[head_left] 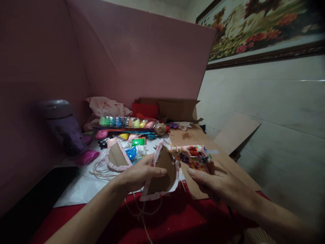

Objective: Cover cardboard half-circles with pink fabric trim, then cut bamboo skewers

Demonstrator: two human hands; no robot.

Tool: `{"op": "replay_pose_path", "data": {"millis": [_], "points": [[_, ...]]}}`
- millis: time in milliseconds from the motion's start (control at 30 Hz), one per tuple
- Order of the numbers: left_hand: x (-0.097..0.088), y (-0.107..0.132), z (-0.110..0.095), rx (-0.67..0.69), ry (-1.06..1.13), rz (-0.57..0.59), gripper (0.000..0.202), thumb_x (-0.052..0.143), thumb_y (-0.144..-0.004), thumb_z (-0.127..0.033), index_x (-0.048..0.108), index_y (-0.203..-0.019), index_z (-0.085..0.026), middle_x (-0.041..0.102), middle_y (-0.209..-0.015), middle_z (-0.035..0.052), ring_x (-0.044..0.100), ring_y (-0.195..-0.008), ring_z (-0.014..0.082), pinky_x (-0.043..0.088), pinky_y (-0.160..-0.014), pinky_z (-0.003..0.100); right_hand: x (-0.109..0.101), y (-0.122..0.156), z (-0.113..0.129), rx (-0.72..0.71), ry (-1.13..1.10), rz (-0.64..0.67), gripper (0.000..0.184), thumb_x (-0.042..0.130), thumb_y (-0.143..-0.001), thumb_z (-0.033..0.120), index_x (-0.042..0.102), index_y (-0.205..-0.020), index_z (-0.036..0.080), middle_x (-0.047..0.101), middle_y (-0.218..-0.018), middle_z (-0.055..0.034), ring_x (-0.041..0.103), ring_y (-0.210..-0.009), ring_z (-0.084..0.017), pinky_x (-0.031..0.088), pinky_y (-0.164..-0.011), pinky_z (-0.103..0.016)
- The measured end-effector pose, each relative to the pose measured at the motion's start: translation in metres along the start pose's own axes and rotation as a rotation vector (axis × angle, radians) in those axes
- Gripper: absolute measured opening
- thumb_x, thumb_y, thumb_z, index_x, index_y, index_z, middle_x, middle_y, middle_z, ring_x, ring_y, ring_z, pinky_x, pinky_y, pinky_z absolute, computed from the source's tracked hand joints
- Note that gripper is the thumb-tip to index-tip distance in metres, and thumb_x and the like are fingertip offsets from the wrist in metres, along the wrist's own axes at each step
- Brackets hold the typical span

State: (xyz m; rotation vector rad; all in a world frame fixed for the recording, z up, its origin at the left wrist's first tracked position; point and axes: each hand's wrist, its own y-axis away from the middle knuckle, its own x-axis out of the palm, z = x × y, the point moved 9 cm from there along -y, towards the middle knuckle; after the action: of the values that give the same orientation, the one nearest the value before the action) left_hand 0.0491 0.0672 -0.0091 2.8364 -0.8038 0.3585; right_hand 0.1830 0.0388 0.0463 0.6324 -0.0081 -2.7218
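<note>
Burns may be looming because the right hand [217, 179] is gripping a glue gun [194, 157] near the left hand [142, 171], which is pinching fabric-edged cardboard [166, 161].

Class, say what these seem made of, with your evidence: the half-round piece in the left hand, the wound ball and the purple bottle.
Half-round piece: matt brown, board-like face, so probably cardboard; its pale pink edging, folded over, looks like thin fabric. Wound ball: dull tan strands suggest twine, perhaps jute. Purple bottle: smooth, faintly shiny; plastic or painted metal, unclear.
</note>
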Motion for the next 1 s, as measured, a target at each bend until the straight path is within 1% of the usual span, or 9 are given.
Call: {"op": "replay_pose_path", "data": {"millis": [200,333,533,633,700,800,867,933,1000], "points": [[0.0011,0.0004,-0.0027,0.004,0.002,-0.014,0.024,0.067,-0.066,-0.016,0.06,-0.088,-0.01,0.063,-0.076,0.0066,0.057,-0.062,0.0137,0.044,-0.06,0.026,-0.0014,0.0014,-0.004,0.024,-0.017,-0.022,0.034,0.052,-0.081,0.043,0.046,-0.056,0.02,0.042,-0.049,0.0035,0.036,-0.042,-0.009,0.03,-0.04,-0.023],[-0.0017,-0.0005,-0.0009,0.005,0.004,-0.026,0.028,0.067,-0.066,-0.015,0.06,-0.092,-0.01,0.064,-0.081,0.0079,0.059,-0.066,0.015,0.045,-0.062,0.027,-0.0038,0.0031,-0.0033,0.037,-0.041,-0.056,0.034,0.054,-0.078,0.041,0.044,-0.055,0.02,0.042,-0.048,0.0039,0.036,-0.041,-0.009,0.03,-0.04,-0.023],[-0.0055,-0.0013,0.0026,-0.005,0.014,-0.041,0.031,0.068,-0.066,-0.016,0.059,-0.095,-0.012,0.064,-0.084,0.007,0.06,-0.069,0.0157,0.046,-0.065,0.028,-0.002,0.0031,-0.0009,-0.012,-0.047,-0.021,0.031,0.053,-0.081,0.038,0.047,-0.057,0.019,0.041,-0.047,0.0047,0.036,-0.041,-0.009,0.036,-0.046,-0.023],[-0.0062,-0.0014,0.0036,-0.007,0.014,-0.04,0.032,0.069,-0.066,-0.017,0.058,-0.096,-0.012,0.064,-0.085,0.0081,0.061,-0.069,0.0169,0.046,-0.066,0.029,-0.0012,0.003,-0.0007,-0.041,-0.039,-0.003,0.031,0.052,-0.082,0.038,0.05,-0.057,0.019,0.04,-0.046,0.0042,0.041,-0.046,-0.011,0.039,-0.05,-0.023],[-0.0055,-0.0013,0.0027,0.003,0.027,-0.033,0.034,0.069,-0.066,-0.017,0.058,-0.097,-0.011,0.064,-0.086,0.0091,0.061,-0.071,0.018,0.046,-0.067,0.03,-0.0008,0.0033,-0.0005,-0.065,-0.042,0.008,0.029,0.052,-0.083,0.039,0.055,-0.061,0.019,0.045,-0.051,0.0026,0.046,-0.051,-0.012,0.041,-0.054,-0.024],[-0.0045,-0.0013,0.0007,0.016,0.052,-0.03,0.034,0.068,-0.066,-0.015,0.057,-0.098,-0.011,0.064,-0.088,0.01,0.061,-0.073,0.0191,0.046,-0.069,0.032,-0.0011,0.0038,-0.0014,-0.085,-0.044,0.012,0.024,0.053,-0.083,0.04,0.062,-0.076,0.019,0.056,-0.064,-0.0005,0.052,-0.06,-0.014,0.043,-0.058,-0.024],[-0.0041,-0.0015,0.0001,0.016,0.057,-0.028,0.034,0.068,-0.066,-0.015,0.057,-0.098,-0.011,0.064,-0.088,0.0103,0.061,-0.073,0.0191,0.046,-0.069,0.032,-0.0014,0.0041,-0.0013,-0.102,-0.034,0.012,0.024,0.053,-0.083,0.04,0.064,-0.083,0.02,0.059,-0.071,-0.0018,0.054,-0.066,-0.015,0.045,-0.062,-0.025],[-0.004,-0.0016,0.0002,0.015,0.052,-0.025,0.034,0.067,-0.066,-0.015,0.057,-0.099,-0.011,0.064,-0.086,0.0103,0.061,-0.071,0.0185,0.046,-0.067,0.031,-0.0014,0.0044,-0.0007,-0.122,-0.015,0.014,0.024,0.052,-0.083,0.041,0.065,-0.082,0.02,0.06,-0.073,-0.0025,0.055,-0.07,-0.016,0.045,-0.064,-0.025],[-0.0055,-0.0017,0.0004,0.017,0.042,-0.033,0.034,0.067,-0.067,-0.015,0.056,-0.099,-0.011,0.064,-0.086,0.0102,0.06,-0.07,0.0182,0.045,-0.066,0.03,-0.0006,0.0045,-0.0016,-0.125,0.007,0.021,0.026,0.051,-0.084,0.042,0.064,-0.078,0.02,0.058,-0.069,-0.0021,0.054,-0.067,-0.016,0.044,-0.061,-0.025]]}}
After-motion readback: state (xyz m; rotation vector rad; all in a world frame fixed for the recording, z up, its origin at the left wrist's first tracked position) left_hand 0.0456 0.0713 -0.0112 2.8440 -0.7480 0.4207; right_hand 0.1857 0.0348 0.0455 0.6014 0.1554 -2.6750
